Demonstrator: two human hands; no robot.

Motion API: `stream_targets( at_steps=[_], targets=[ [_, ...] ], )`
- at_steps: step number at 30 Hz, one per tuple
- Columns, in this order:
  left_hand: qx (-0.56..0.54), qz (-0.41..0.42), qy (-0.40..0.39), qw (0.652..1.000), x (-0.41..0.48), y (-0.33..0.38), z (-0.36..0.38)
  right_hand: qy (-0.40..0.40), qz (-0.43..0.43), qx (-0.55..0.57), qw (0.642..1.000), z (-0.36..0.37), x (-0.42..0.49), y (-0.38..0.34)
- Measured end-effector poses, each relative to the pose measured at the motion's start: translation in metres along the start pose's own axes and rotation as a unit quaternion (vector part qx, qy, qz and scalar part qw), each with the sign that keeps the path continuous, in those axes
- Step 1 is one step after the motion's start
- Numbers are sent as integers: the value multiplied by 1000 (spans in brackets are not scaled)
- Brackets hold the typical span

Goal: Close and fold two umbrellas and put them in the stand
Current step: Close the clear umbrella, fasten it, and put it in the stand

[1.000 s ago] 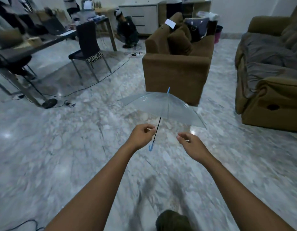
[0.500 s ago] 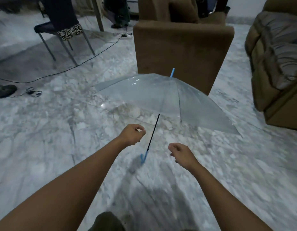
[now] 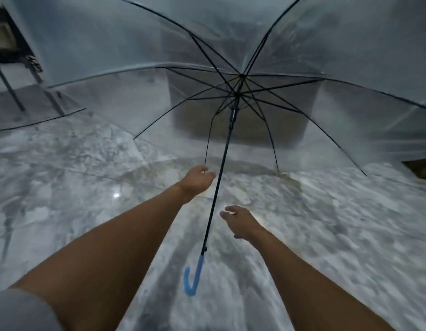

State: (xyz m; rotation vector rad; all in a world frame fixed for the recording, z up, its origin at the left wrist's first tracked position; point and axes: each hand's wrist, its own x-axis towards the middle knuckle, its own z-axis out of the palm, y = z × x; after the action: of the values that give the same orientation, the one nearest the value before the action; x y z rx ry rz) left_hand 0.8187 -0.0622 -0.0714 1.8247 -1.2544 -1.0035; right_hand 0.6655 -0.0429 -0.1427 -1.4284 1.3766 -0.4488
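Umbrella (image 3: pixel 233 111) nearer, open at 12 o'clock; we have everything left. Left grip (image 3: pixel 196 181) curled, hold unclear; right grip (image 3: pixel 241 223) loose, empty.

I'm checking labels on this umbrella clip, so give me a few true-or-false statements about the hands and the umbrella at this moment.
1. The transparent umbrella is open, with its ribs spread. True.
2. Its hooked handle is red. False: it is blue.
3. The right hand grips the handle. False: it is beside the shaft, farther up, and nothing holds the handle.
4. The shaft runs between the left hand and the right hand. True.
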Motion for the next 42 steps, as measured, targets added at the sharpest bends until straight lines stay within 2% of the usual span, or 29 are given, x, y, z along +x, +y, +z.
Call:
stream_targets(
  at_steps=[5, 11, 13, 16, 18, 21, 25, 27, 33, 37, 42],
  targets=[
    [-26, -10, -37, 999, 32, -6, 13, -24, -28, 14, 999, 28, 29, 0],
    [-9, 16, -60, 998, 37, 11, 18, -21, -59, 180, 982, 51, 25, -6],
    [-31, 20, -63, 997, 32, 21, 19, 35, -77, 202, 976, 55, 16, -8],
    [-59, 8, -57, 997, 21, 46, 14, 179, -146, 164, 959, 49, -8, -17],
    [-103, 8, -51, 993, 15, 71, 4, 213, -182, 144, 949, 38, -24, -26],
    [-196, 40, 5, 980, 6, 116, -20, 191, -213, 111, 952, 22, -47, -33],
    [-268, 66, 99, 956, -3, 169, -48, 168, -239, 92, 952, 6, -75, -38],
    [-298, 65, 121, 944, -6, 181, -58, 163, -243, 91, 952, -4, -85, -46],
    [-307, 89, 80, 944, -32, 196, -63, 148, -261, 105, 948, -21, -101, -62],
    [-302, 80, 6, 950, -62, 193, -42, 157, -273, 111, 942, -41, -101, -77],
    [-349, 50, -55, 934, -78, 162, -1, 167, -272, 45, 947, -77, -95, -107]
  ],
)
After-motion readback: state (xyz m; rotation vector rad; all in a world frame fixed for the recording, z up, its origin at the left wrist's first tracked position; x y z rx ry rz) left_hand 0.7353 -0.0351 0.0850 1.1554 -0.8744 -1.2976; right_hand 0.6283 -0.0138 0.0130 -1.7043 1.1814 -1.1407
